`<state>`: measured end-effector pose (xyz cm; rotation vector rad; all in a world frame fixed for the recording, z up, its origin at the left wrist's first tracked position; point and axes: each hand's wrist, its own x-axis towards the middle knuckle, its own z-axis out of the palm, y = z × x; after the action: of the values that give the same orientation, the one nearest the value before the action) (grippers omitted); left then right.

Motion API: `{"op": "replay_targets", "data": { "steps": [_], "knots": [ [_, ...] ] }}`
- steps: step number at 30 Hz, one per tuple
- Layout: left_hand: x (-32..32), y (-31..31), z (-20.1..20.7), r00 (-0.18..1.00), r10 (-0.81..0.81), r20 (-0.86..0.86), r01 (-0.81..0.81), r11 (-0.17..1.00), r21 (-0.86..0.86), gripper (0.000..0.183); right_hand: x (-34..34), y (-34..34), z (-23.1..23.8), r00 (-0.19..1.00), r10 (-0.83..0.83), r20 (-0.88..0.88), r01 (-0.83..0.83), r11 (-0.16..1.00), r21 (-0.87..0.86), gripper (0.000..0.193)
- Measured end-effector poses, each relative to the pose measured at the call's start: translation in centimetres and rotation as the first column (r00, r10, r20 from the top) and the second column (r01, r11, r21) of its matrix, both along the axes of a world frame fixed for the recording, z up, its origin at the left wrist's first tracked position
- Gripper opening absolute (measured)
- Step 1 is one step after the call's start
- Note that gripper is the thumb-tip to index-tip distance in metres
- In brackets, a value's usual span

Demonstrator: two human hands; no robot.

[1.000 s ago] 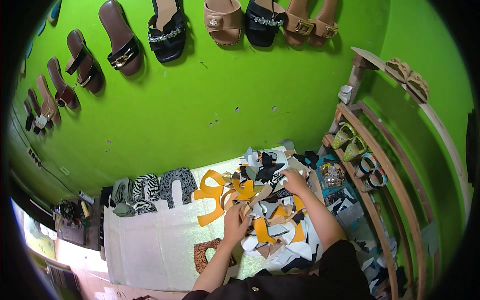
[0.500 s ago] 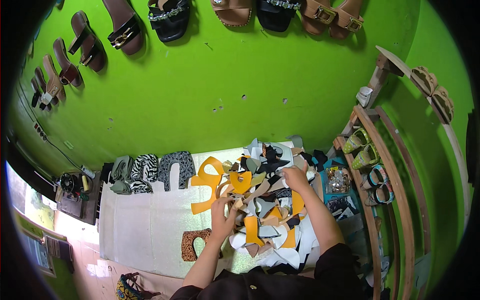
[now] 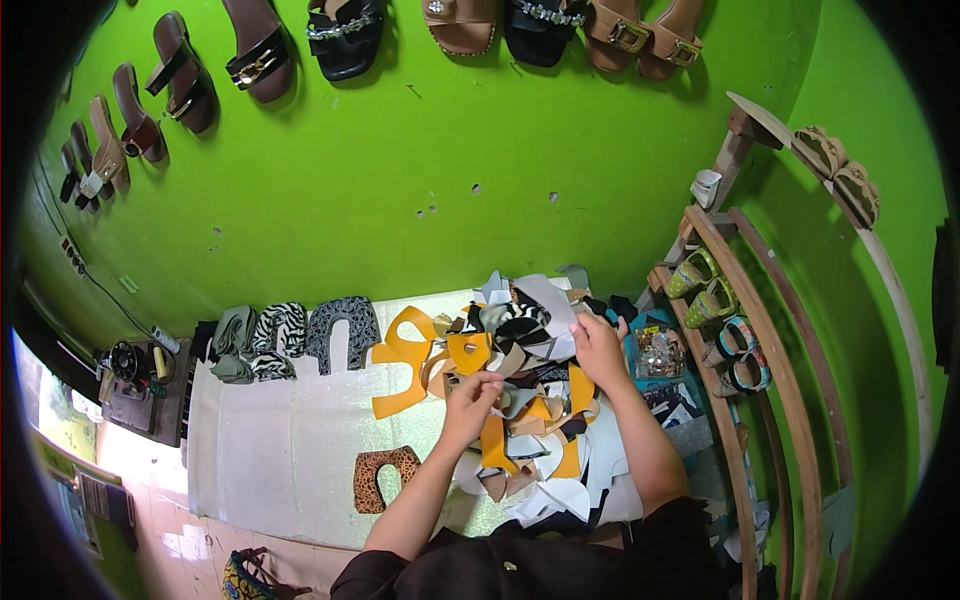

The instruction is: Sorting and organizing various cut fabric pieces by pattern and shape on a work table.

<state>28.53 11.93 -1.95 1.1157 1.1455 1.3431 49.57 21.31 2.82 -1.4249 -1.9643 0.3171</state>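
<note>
A heap of cut leather-like scraps [image 3: 565, 460] in white, orange, tan, grey and black covers the right part of the pale table. My right hand [image 3: 597, 348] is closed at the far right of the heap, gripping the edge of a pale grey scrap [image 3: 547, 300]. Beside that scrap a zebra-print piece [image 3: 515, 322] shows, partly covered. Over the heap's left side, my left hand [image 3: 470, 408] has its fingers drawn together among the scraps; what they hold is hidden. Curved orange pieces [image 3: 392, 402] lie just left of the heap.
Folded zebra-print pieces [image 3: 278, 328], a grey patterned U-shaped stack [image 3: 325, 330] and a leopard-print piece [image 3: 370, 487] lie on the table [image 3: 270, 440]. Right stands a wooden rack [image 3: 735, 410] with sandals, beside a clear container [image 3: 660, 352]. More sandals [image 3: 345, 45] hang on the green wall.
The pale grey scrap and zebra-print piece have come up at the far side of the heap by my right hand. My left hand has shifted slightly right and farther away.
</note>
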Motion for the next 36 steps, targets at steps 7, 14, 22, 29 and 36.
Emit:
{"op": "replay_targets", "data": {
  "steps": [7,14,22,29,36],
  "knots": [
    [-0.5,-1.8,2.8,0.72,-0.256,0.645,0.4,0.913,-0.084,0.061,-2.5,-8.5,0.7,0.986,0.134,-0.095,-0.096,0.941,0.324,0.021],
    [-4.6,-4.4,-1.2,0.495,-0.508,0.705,0.607,0.783,0.138,0.092,-2.8,-13.4,-1.3,0.91,0.387,0.15,-0.411,0.791,0.453,0.027],
    [-2.2,-7.7,1.4,0.831,-0.11,0.545,0.317,0.899,-0.302,0.046,-4.9,-16.2,-3.7,0.841,0.536,0.076,-0.514,0.746,0.424,0.028],
    [-4.0,-10.8,0.5,0.829,-0.076,0.554,0.208,0.962,-0.179,0.055,-8.9,-17.6,-4.8,0.818,0.441,-0.368,-0.232,0.84,0.491,0.027],
    [-11.1,-13.2,-2.6,0.878,0.136,0.458,0.032,0.939,-0.342,0.044,-12.2,-18.3,-5.2,0.756,0.343,-0.558,-0.218,0.935,0.279,0.024]
  ]
}}
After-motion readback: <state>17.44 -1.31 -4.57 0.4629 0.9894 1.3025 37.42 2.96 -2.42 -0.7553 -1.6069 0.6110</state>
